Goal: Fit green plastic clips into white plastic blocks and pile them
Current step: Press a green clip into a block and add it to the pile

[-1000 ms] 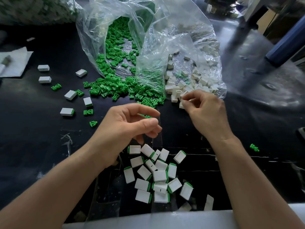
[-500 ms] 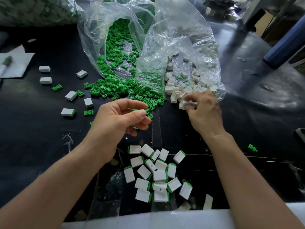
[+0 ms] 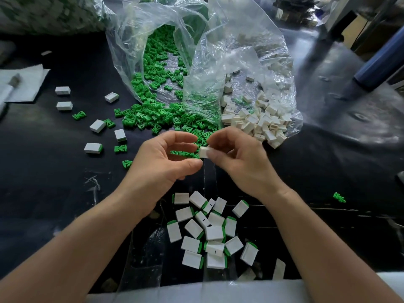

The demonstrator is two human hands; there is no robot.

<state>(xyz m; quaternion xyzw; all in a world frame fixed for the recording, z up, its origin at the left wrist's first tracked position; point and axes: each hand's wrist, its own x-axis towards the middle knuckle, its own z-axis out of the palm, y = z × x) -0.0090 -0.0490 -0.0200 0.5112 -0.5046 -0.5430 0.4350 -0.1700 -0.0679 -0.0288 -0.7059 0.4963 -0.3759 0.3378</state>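
My right hand (image 3: 240,165) pinches a white plastic block (image 3: 204,152) between thumb and fingertips, above the black table. My left hand (image 3: 159,165) is right beside it, its fingers curled towards the block. Green shows between the left fingers, but I cannot tell if that is a held clip or clips lying on the table behind. Loose green clips (image 3: 153,119) spill from a clear bag (image 3: 135,40). Bare white blocks (image 3: 258,123) spill from a second clear bag (image 3: 251,62). A pile of fitted blocks with green edges (image 3: 209,235) lies below my hands.
Stray fitted blocks (image 3: 93,148) and single clips (image 3: 126,164) lie scattered at the left. A white cloth (image 3: 24,84) is at the far left, a lone clip (image 3: 339,197) at the right. A dark blue tube (image 3: 380,68) leans at the upper right.
My right hand took a white block from the pile and drew it back towards me. My left hand reached to the green clips, then came back next to the block.
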